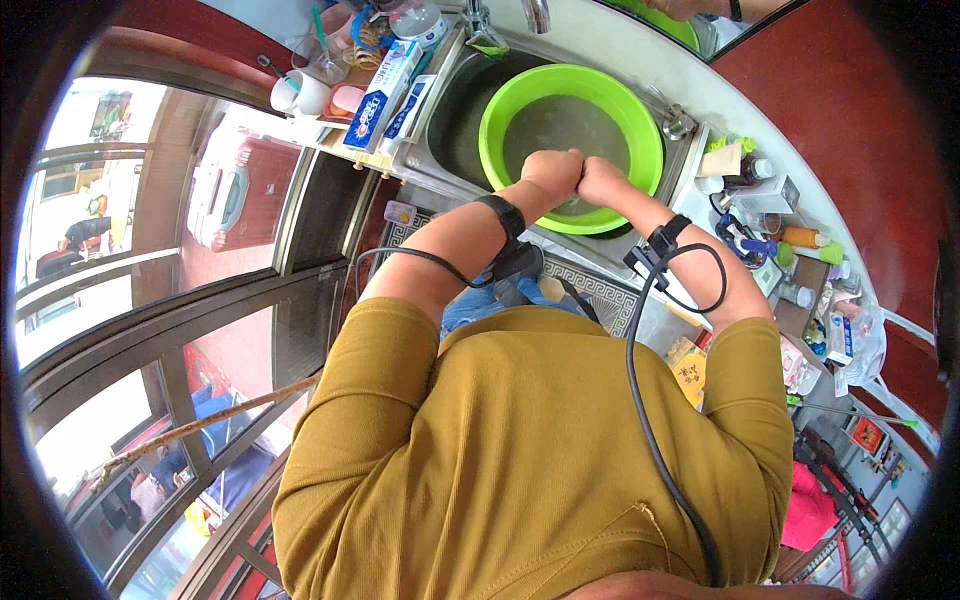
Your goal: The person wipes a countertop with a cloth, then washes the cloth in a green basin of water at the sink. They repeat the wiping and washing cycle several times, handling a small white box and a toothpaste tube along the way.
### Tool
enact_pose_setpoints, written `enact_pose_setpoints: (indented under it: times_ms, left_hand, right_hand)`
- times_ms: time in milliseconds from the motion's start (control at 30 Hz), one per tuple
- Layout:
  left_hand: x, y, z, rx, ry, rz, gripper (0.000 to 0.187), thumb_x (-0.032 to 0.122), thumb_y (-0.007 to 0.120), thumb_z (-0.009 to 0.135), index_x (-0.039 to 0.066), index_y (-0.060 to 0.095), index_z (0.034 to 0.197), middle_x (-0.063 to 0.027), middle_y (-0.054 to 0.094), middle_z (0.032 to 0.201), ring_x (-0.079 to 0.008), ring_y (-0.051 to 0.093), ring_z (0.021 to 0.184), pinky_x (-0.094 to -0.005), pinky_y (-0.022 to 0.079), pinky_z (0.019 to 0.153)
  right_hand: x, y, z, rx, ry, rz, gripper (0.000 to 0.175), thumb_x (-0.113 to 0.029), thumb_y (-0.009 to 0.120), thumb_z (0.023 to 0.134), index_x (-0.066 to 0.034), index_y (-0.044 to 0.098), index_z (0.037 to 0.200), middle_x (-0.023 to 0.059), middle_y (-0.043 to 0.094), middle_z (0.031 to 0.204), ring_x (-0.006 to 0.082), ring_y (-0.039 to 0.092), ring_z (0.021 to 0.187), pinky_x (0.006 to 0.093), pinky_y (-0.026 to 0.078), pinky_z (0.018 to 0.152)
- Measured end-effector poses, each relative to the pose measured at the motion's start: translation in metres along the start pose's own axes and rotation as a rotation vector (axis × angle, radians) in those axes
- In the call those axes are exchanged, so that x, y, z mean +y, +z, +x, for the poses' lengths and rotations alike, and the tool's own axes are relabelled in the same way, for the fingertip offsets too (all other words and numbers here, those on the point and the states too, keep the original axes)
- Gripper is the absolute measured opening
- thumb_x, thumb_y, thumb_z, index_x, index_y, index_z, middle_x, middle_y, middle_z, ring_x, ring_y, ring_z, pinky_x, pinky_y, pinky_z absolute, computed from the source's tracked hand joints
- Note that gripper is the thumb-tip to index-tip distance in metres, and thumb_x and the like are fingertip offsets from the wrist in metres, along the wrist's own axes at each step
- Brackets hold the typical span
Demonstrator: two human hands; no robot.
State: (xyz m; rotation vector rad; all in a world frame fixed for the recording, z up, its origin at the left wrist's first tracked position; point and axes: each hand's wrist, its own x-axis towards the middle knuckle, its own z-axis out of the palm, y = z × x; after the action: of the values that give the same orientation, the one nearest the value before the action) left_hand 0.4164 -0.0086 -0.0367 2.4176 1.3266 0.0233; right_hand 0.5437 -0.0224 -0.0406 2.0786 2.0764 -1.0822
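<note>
A bright green plastic basin (646, 142) stands in the metal sink (459, 112). Greyish, cloudy water (559, 124) fills its lower part. Over the near side of the basin, my left hand (553, 172) and my right hand (601, 180) meet with curled fingers, knuckles close together. Their palms face away from me, so whether they grip something between them is hidden. Black straps with small devices sit on both forearms, and dark cables run from them.
A chrome faucet (480, 26) rises behind the sink. On the left stand toothpaste boxes (384, 97) and a white cup (300, 94). Bottles and tubes (739, 172) crowd the right counter. A small metal cup (677, 126) sits at the sink's right rim. Windows (240, 172) line the left side.
</note>
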Motion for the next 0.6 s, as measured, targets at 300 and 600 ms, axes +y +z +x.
enact_pose_setpoints:
  times_ms: [300,600]
  left_hand:
    - [0.002,-0.008,-0.002,0.091,0.199,0.169,0.015,0.020,0.056,0.076,0.007,0.053,0.083,-0.0102,0.063,0.065,-0.0297,0.064,0.061,-0.0388,0.050,0.054]
    - [-0.019,-0.027,-0.003,0.076,0.097,-0.125,0.038,0.012,0.070,0.066,0.005,0.049,0.096,-0.0160,0.059,0.094,-0.0260,0.060,0.088,-0.0356,0.048,0.072]
  right_hand:
    - [0.019,0.000,0.012,-0.298,0.037,0.361,0.023,-0.016,0.064,0.064,0.0008,0.064,0.079,0.0147,0.064,0.075,0.0227,0.061,0.070,0.0339,0.047,0.061]
    - [0.014,-0.034,-0.009,-0.312,-0.065,0.646,0.039,-0.024,0.063,0.075,-0.0046,0.055,0.108,0.0054,0.062,0.089,0.0120,0.058,0.070,0.0267,0.046,0.058]
